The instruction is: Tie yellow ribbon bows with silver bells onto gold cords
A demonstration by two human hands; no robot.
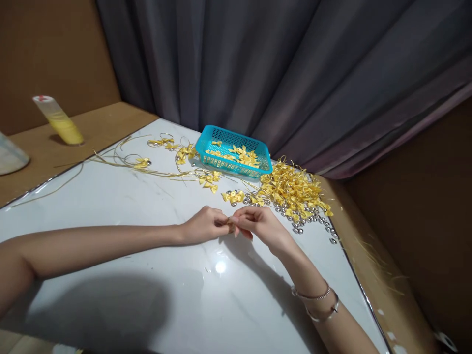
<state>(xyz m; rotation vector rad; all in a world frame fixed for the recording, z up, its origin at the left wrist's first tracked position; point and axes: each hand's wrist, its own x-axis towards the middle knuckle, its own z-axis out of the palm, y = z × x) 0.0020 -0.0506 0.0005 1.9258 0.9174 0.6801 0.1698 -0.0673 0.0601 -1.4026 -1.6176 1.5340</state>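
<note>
Fingertips (223, 229) of your left hand (201, 225) met those of your right hand (263, 222) above the white tabletop (147, 206), and both hands were closed in a narrow pinch. Between them you had a small gold-brown piece (231, 227), which was mostly covered by your fingers, so I could not tell its exact form. Your left forearm came in from the left side, and on your right wrist you wore two bracelets (320, 318). Just beyond your hands lay a few yellow bows (233, 197), and near your right hand many small silver pieces (298, 229) were scattered. Behind these silver pieces, to the right, there was a big heap of yellow bows (291, 189). A turquoise basket (233, 169) stood farther back, near the middle, and it held more yellow bows (245, 156). To the left of the basket, thin gold cords (147, 170) stretched over the tabletop, with some bows lying among them. Farther left, on a brown surface (110, 120), stood a clear bottle (61, 123) with yellow contents, and a pale container (11, 155) was partly visible at the edge. Dark curtain (228, 64) hung behind everything.
</note>
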